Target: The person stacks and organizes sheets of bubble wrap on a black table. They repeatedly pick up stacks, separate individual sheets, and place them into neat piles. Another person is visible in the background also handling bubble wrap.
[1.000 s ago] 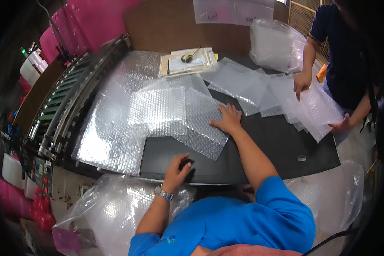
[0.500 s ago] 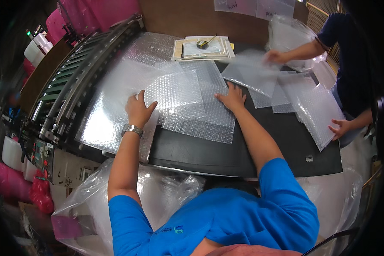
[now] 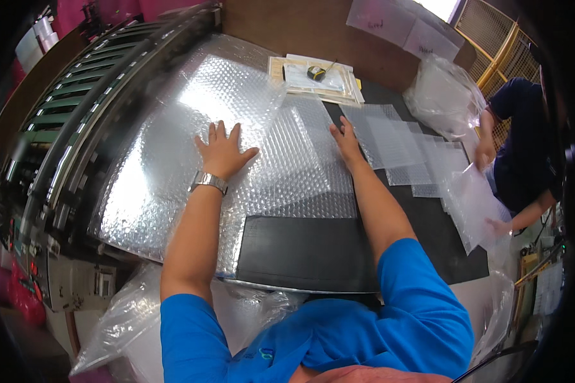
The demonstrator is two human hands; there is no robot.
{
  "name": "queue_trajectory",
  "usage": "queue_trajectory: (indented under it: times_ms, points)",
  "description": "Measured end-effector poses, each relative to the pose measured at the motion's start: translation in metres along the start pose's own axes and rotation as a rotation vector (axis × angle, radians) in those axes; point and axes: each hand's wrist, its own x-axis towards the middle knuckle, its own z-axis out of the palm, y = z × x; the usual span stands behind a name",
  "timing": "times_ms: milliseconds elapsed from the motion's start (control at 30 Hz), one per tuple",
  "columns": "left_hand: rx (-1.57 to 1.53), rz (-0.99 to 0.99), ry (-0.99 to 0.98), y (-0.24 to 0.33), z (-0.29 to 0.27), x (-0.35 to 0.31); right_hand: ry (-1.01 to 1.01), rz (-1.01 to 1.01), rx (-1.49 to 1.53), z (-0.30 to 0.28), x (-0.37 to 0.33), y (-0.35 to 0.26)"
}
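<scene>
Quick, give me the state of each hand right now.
Left hand: open, fingers spread, pressed flat on the bubble wrap, gripping nothing.
Right hand: open, palm down on the same bubble wrap, gripping nothing.

My only view comes from a fisheye camera on my head, looking steeply down and forward, close over the black table point(image 3: 313, 255) and my forearms entering from below. Straight edges bow toward the dark rim.
</scene>
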Motion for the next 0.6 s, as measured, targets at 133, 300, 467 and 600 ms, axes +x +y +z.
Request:
queue_trajectory:
  times_ms: [133, 300, 467, 600]
  points:
    - [-0.101, 0.117, -0.168, 0.016, -0.011, -0.011, -0.137, 0.091, -0.027, 0.020, -0.004, -0.030]
    - [-0.219, 0.209, -0.154, 0.020, -0.016, -0.026, -0.193, 0.196, 0.480, 0.013, -0.027, -0.062]
    - [-0.336, 0.413, -0.220, 0.035, -0.013, -0.033, -0.250, 0.296, 0.404, -0.029, -0.046, -0.054]
    - [-0.762, 0.487, -0.315, 0.037, 0.002, -0.034, -0.264, 0.422, 0.405, -0.063, -0.096, -0.054]
